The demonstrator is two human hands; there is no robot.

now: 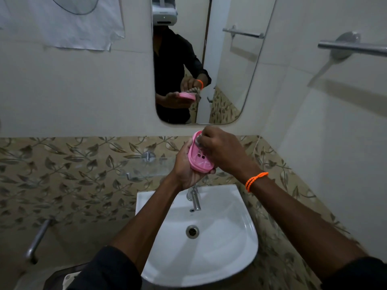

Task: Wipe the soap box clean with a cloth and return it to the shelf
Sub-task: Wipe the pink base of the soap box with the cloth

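Note:
My left hand [184, 166] cups a pink oval soap box [200, 159] from below, its open side with small drain holes tilted toward me. My right hand [222, 150] sits over the box's far end, fingers closed on a greyish cloth [198, 141] pressed into the box; only a small bit of cloth shows here. The mirror [230, 70] reflects the cloth bunched in that hand above the pink box. A glass shelf [146, 167] with metal brackets is fixed to the leaf-patterned tiles just left of my hands.
A white washbasin [230, 237] with a chrome tap [195, 198] lies directly below my hands. A towel bar [354, 48] juts from the right wall. A metal grab bar [37, 239] is at lower left. A sheet of paper [62, 21] hangs at upper left.

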